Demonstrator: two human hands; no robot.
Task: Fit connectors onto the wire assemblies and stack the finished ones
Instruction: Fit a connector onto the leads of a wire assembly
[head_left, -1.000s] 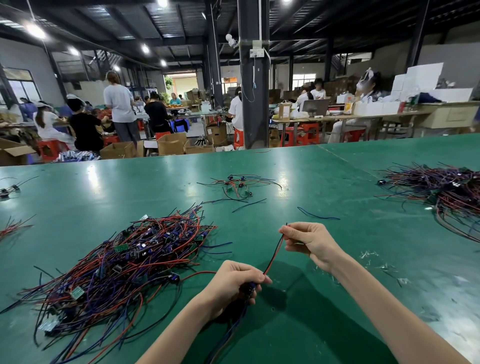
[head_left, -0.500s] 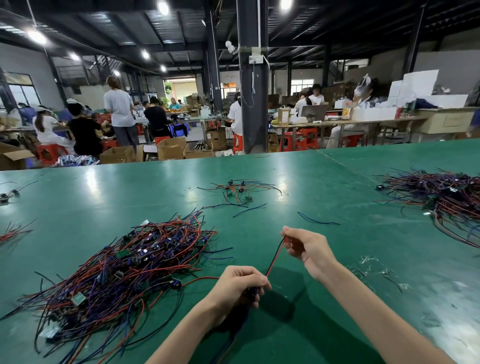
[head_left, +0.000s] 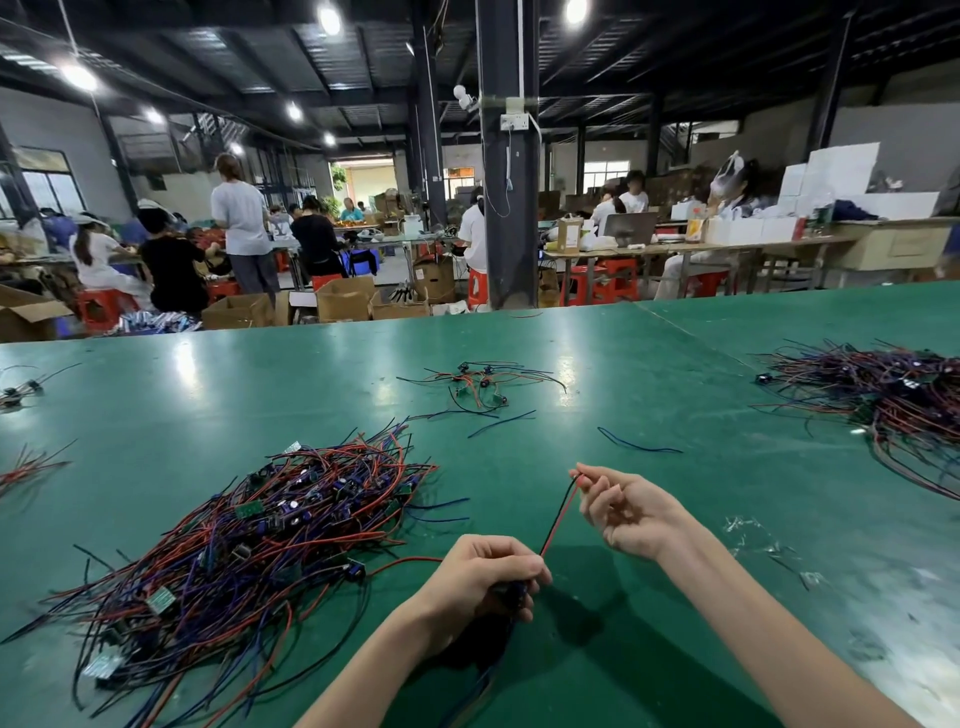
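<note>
While the left hand, bottom centre, curls round one end of the wire and hides it, the right hand pinches the other end over the table. A pile lies lower left, a heap at the right edge, and a cluster mid-frame.

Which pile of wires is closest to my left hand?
The big tangled pile just left of the left hand, with its wires almost touching it. The small middle pile and the right-edge pile lie much farther away.
</note>
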